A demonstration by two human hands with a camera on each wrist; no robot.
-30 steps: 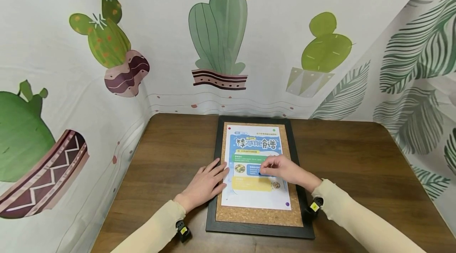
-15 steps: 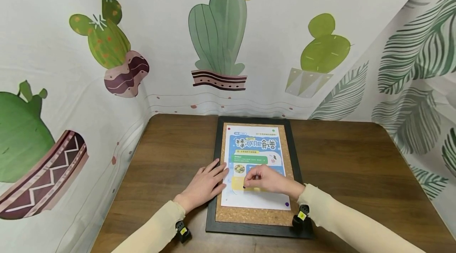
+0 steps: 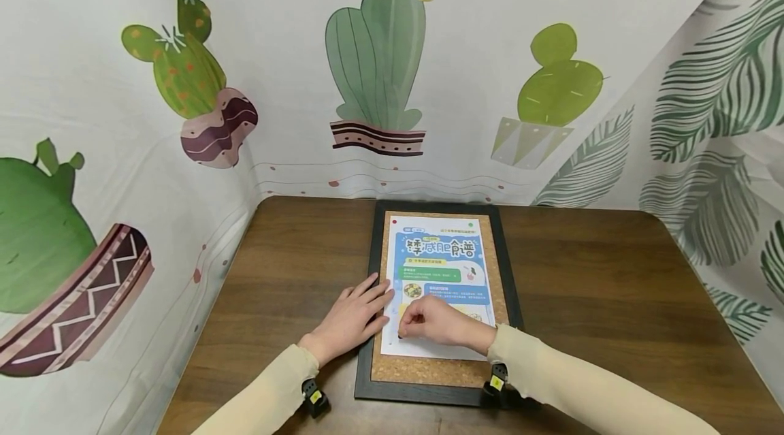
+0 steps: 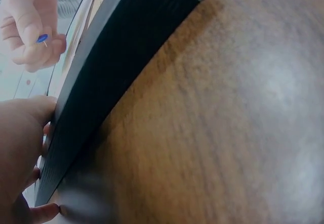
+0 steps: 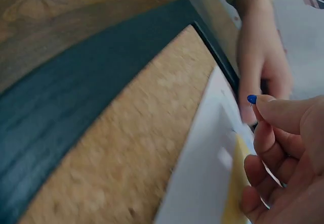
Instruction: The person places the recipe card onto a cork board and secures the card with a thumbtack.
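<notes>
Between thumb and finger, my right hand (image 3: 437, 321) pinches a blue push pin (image 5: 251, 99), its metal point showing in the left wrist view. That hand is over the lower left part of a printed poster (image 3: 437, 346). The poster lies on a cork board (image 3: 441, 372) with a black frame (image 3: 392, 391). My left hand (image 3: 349, 316) rests with fingers spread across the frame's left side, fingertips touching the poster's left edge. A red pin (image 3: 395, 222) is at the poster's top left and a green pin (image 3: 470, 224) at its top right. My right forearm hides the lower right corner.
The framed board lies on a brown wooden table (image 3: 588, 271). A white cloth with cactus prints (image 3: 380, 54) hangs behind the table and along its left side. Black cameras are strapped to both wrists, the left camera (image 3: 315, 397) being beside the frame.
My right hand has moved left and down across the poster with the push pin, nearing the lower left corner. The purple pin at the lower right is now covered. My left hand has stayed put.
</notes>
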